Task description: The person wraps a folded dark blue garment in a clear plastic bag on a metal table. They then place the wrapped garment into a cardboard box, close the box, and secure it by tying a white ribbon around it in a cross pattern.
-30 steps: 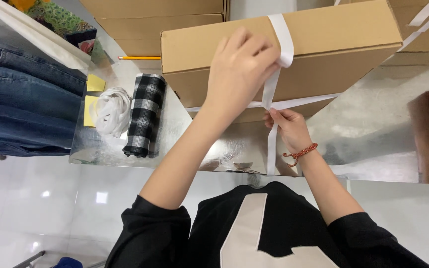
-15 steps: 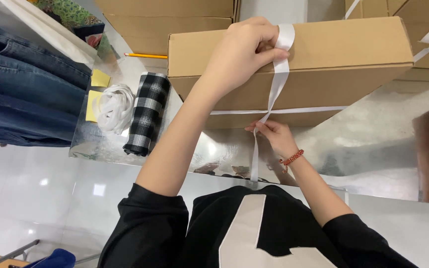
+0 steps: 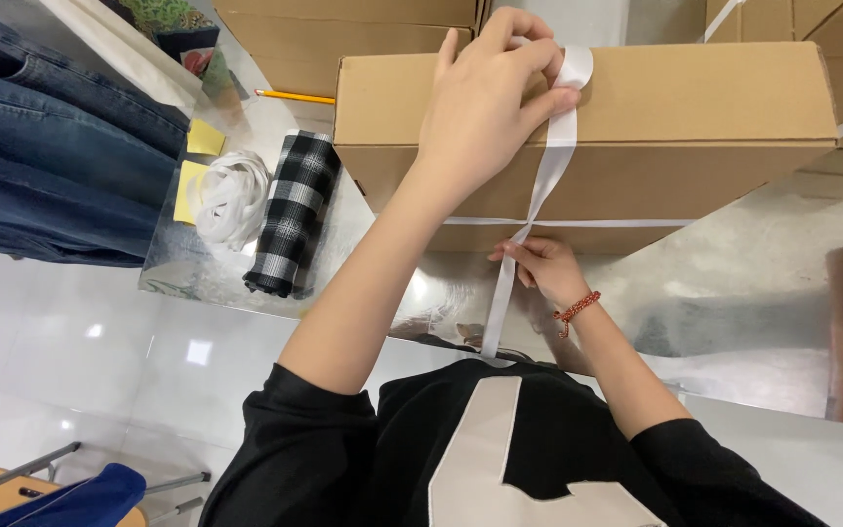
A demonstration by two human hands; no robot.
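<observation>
A long brown cardboard box (image 3: 695, 107) rests on a shiny metal table (image 3: 753, 283). A white ribbon (image 3: 550, 171) runs over its top and down its near face, crossing a thin horizontal band of ribbon. My left hand (image 3: 490, 93) lies on the box top, fingers pinching the ribbon at the upper edge. My right hand (image 3: 541, 265), with a red bead bracelet on the wrist, grips the ribbon at the crossing on the box's lower front edge. The loose ribbon end hangs down toward my black top.
Left of the box lie a rolled black-and-white checked cloth (image 3: 290, 210), a bundle of white ribbon (image 3: 231, 195), yellow sticky notes (image 3: 204, 139) and a yellow pencil (image 3: 295, 96). Folded jeans (image 3: 41, 146) are stacked at far left. More cardboard boxes (image 3: 343, 29) stand behind.
The view has shifted and drawn closer. My left hand slid along the box top with the ribbon. My right hand pulled the ribbon down to the crossing at the box's lower edge.
</observation>
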